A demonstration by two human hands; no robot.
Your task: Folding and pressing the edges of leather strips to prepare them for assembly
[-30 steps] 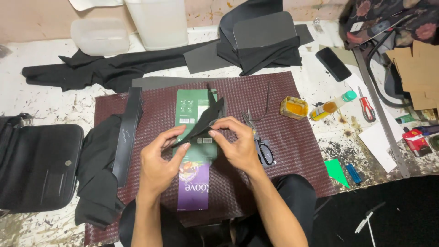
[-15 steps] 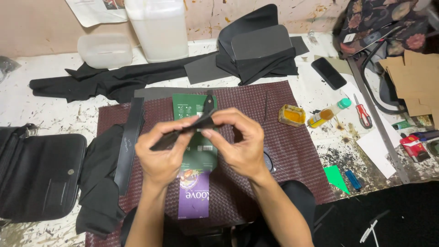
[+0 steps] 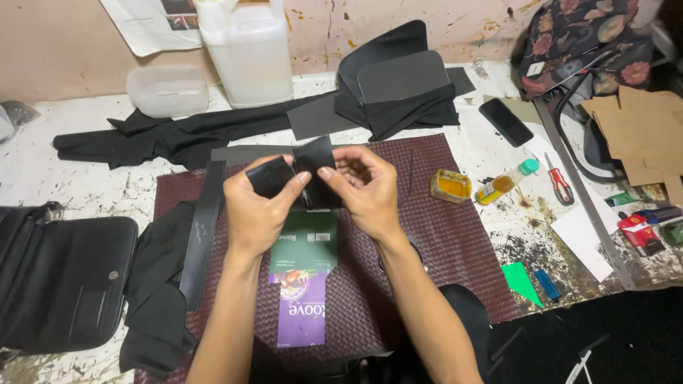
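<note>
While both hands pinch the black leather piece [image 3: 306, 174], left hand [image 3: 257, 213] fingers clamp it; right hand [image 3: 366, 195] likewise.

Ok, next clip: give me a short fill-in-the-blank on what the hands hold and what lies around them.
1. Both the left hand and the right hand hold a piece of ____ material.
2. Under the hands, a flattened green and purple carton lies on a ____ woven mat.
3. The small open tin right of the mat holds something ____ in colour.
4. The black bag lies to the person's ____.

Missing words: black; dark red; yellow; left
</note>
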